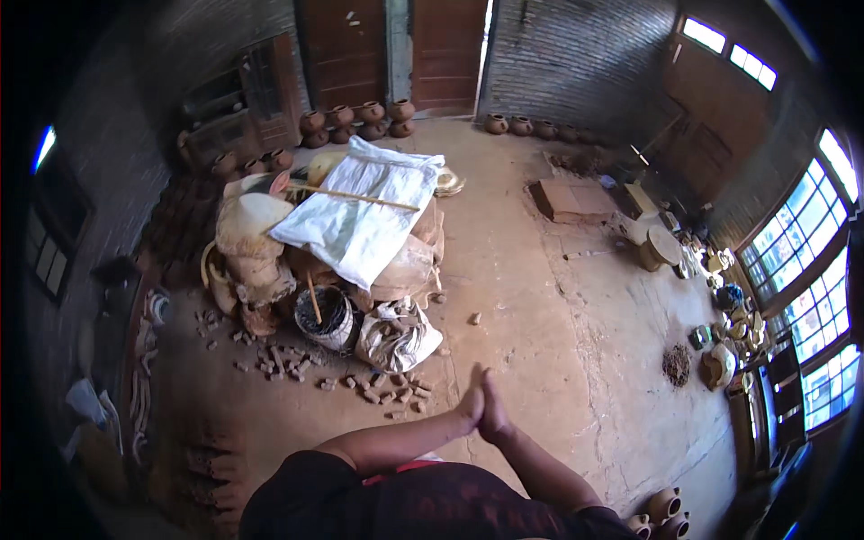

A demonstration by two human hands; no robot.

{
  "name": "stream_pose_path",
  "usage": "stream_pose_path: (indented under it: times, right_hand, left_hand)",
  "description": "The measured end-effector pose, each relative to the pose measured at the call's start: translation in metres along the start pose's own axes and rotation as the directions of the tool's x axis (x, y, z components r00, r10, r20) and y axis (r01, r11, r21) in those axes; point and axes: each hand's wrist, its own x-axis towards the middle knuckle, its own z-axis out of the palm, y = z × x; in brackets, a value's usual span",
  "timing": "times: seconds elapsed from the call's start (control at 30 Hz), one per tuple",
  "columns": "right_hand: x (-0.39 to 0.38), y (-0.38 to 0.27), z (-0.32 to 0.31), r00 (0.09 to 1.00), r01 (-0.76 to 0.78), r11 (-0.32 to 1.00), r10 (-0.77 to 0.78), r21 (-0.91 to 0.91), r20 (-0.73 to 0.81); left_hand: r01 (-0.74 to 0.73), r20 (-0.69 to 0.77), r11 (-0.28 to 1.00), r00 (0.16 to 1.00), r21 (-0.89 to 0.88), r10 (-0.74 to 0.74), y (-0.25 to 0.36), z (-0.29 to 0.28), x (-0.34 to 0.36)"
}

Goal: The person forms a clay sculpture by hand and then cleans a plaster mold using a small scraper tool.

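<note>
In front of my body, palm against palm, my left hand (470, 404) and my right hand (494, 413) touch each other. The right hand's fingers point forward, stretched out, and the left hand's fingers are slightly smeared and partly lost against the right. I see no object in either hand. Both are over the bare brown floor (531, 360). Nearest to them, on the left, lie several short clay lumps (396, 392). Beyond these stands a stuffed whitish sack (401, 338) beside a bucket (328, 319) of dark stuff with a stick (313, 297) in it.
A white sheet (360, 207) covers a heap, with a long pole (351, 195) across it. Round clay pots (401, 112) line the back wall. To the right are a low clay block (576, 200), a round stand (661, 247) and clutter below windows. More pots (664, 506) sit bottom right.
</note>
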Motion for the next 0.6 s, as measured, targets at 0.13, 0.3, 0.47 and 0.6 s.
stream_pose_path:
  times: [0.13,0.3,0.47,0.6]
  right_hand:
    - [-0.006,-0.054,-0.028,0.936,0.185,0.97,-0.124,0.16,-0.329]
    - [-0.013,-0.103,-0.053,0.925,0.126,0.991,-0.133,-0.043,-0.355]
    - [-0.044,-0.196,-0.115,0.84,0.254,0.777,-0.473,-0.576,-0.268]
    - [-0.028,-0.214,-0.23,0.499,0.194,0.235,-0.859,-0.953,-0.111]
  left_hand:
    - [-0.033,0.035,0.937,0.999,0.347,0.022,-0.013,0.062,0.033]
    - [0.093,0.198,0.991,0.974,0.097,-0.111,-0.018,0.07,0.18]
    - [0.431,0.19,0.902,0.885,0.009,-0.425,0.029,0.177,0.2]
    - [0.439,0.625,0.878,0.636,0.191,-0.454,0.007,0.254,0.209]
